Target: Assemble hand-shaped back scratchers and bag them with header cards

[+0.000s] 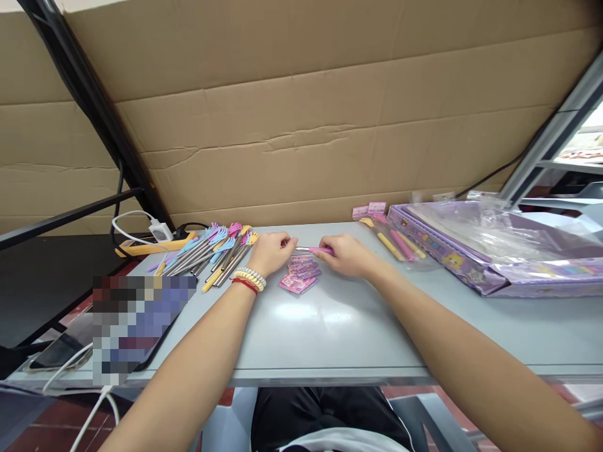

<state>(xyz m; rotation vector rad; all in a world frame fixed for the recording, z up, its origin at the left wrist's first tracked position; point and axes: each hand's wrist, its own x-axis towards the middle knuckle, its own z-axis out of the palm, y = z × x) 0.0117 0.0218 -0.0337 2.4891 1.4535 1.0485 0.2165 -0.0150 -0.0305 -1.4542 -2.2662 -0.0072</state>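
Between my hands lies a telescopic back scratcher (pixel 304 249) with a thin metal rod and a pink handle. My right hand (pixel 346 252) is closed around the pink handle. At the other end, my left hand (pixel 272 253) pinches the rod; the scratcher's head is hidden by my fingers. Just below, a fanned stack of small pink printed cards (pixel 299 279) rests on the table. Left of my left hand is a pile of back scratchers (pixel 207 252) with blue, pink, yellow and purple hand-shaped heads and metal rods.
Bagged back scratchers (pixel 396 243) with pink cards lie at the right, beside a purple printed box (pixel 452 257) holding clear plastic bags (pixel 490 229). A tablet-like device (pixel 162 314), blurred out, and a white cable (pixel 101 402) sit at the left edge. Cardboard (pixel 301 125) walls the back.
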